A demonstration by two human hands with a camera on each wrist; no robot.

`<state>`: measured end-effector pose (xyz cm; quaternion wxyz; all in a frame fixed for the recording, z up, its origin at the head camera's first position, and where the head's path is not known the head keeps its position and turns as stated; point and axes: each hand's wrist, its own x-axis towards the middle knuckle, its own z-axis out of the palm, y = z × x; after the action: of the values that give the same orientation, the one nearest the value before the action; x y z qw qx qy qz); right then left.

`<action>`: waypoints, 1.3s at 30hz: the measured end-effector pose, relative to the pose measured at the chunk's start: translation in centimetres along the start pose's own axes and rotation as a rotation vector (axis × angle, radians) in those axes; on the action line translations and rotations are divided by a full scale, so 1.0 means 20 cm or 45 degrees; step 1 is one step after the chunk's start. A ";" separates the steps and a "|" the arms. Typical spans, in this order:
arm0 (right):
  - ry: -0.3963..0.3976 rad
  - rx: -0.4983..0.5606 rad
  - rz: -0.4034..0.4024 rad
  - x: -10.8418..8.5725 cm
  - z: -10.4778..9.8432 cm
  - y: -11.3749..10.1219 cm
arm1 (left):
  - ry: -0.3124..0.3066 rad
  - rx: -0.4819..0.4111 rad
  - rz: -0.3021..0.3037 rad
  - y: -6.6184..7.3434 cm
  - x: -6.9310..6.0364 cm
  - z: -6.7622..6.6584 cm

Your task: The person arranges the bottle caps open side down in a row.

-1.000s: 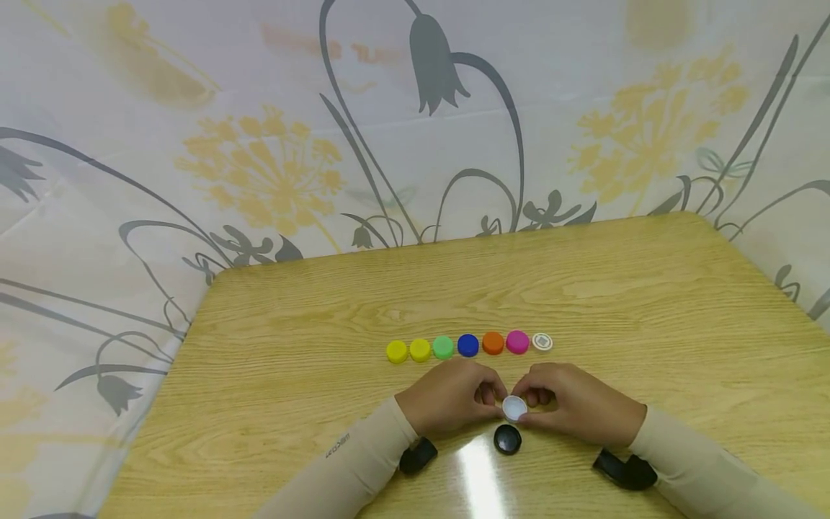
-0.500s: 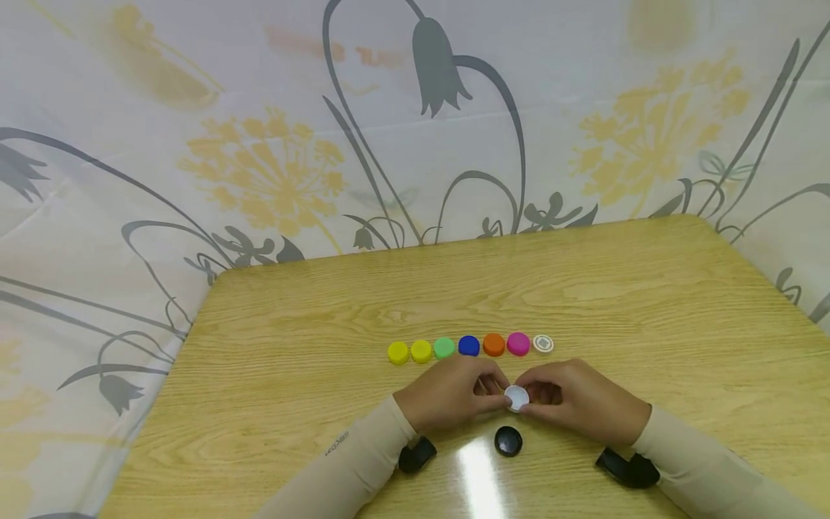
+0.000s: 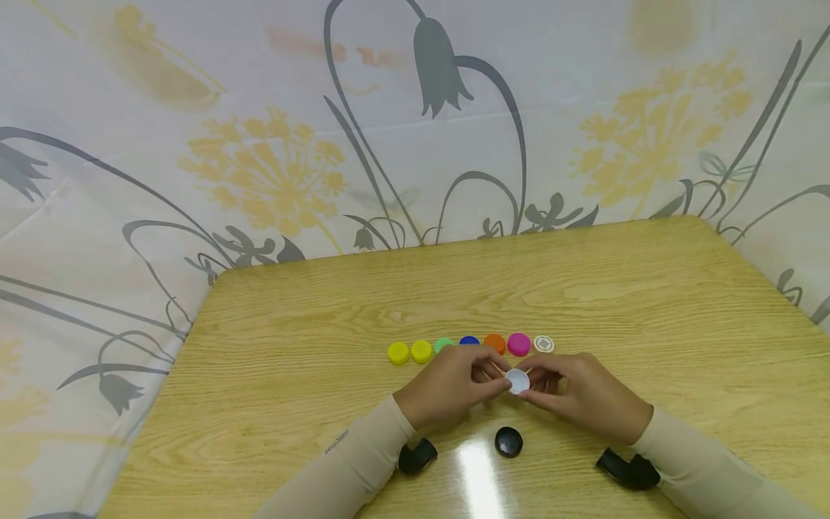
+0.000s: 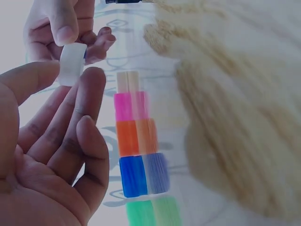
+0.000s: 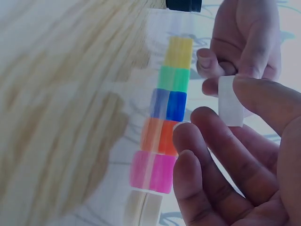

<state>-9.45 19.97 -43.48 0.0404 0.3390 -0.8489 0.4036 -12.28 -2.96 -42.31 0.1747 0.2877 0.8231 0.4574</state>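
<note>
A small white round cap [image 3: 517, 381] is pinched between both hands, its rimmed face turned up towards the head camera. My left hand [image 3: 454, 386] holds its left side with thumb and fingers, and my right hand [image 3: 586, 396] holds the right side likewise. From the side, in the left wrist view, the white cap [image 4: 72, 64] looks like a short ribbed cylinder. Just beyond the hands lies a row of coloured caps, with the pink cap [image 3: 519, 344] nearest. My left hand partly covers the green cap [image 3: 444, 343] and the blue cap [image 3: 470, 340].
Left in the row are two yellow caps [image 3: 398, 353]; an orange cap [image 3: 494, 344] sits mid-row and a white patterned cap [image 3: 544, 344] ends it at right. A black cap [image 3: 509, 442] lies on the wooden table [image 3: 311, 310] nearer the body. Patterned cloth [image 3: 389, 130] hangs behind.
Both hands have carried the white cap away from the black cap, towards the coloured row. The left hand now hides part of the green and blue caps.
</note>
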 end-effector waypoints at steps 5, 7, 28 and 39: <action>0.044 0.017 -0.003 0.00 0.00 0.00 | 0.026 -0.003 0.025 0.00 0.00 0.00; 0.050 0.019 -0.005 0.00 0.00 0.00 | 0.032 0.011 0.033 0.01 0.00 0.00; -0.053 0.158 0.144 0.00 0.00 -0.01 | 0.062 0.105 0.114 0.00 0.00 -0.01; -0.093 0.412 0.329 0.00 -0.02 -0.01 | 0.079 0.123 0.122 0.01 0.00 -0.01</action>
<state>-9.41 20.16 -43.03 -0.0974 0.2438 -0.8102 0.5241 -12.36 -3.03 -42.10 0.1130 0.3205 0.8345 0.4336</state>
